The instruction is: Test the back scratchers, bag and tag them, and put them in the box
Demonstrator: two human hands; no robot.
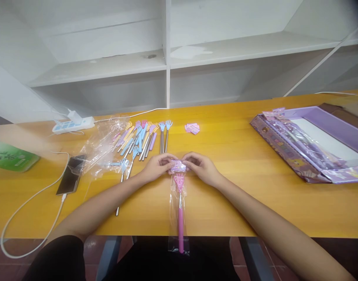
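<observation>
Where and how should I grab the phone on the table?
Probably best from above, pinching the phone by its two long edges, in the nearer half. It lies flat, crumpled clear plastic laps its far right part, and a white plug sits in its near end, so stay off both.

Black phone [70,176], cable [63,198] attached; power strip [79,124].

Both hands, left [159,167] and right [200,167], are pinching a small card [179,166] above a bagged pink back scratcher [180,224].
</observation>
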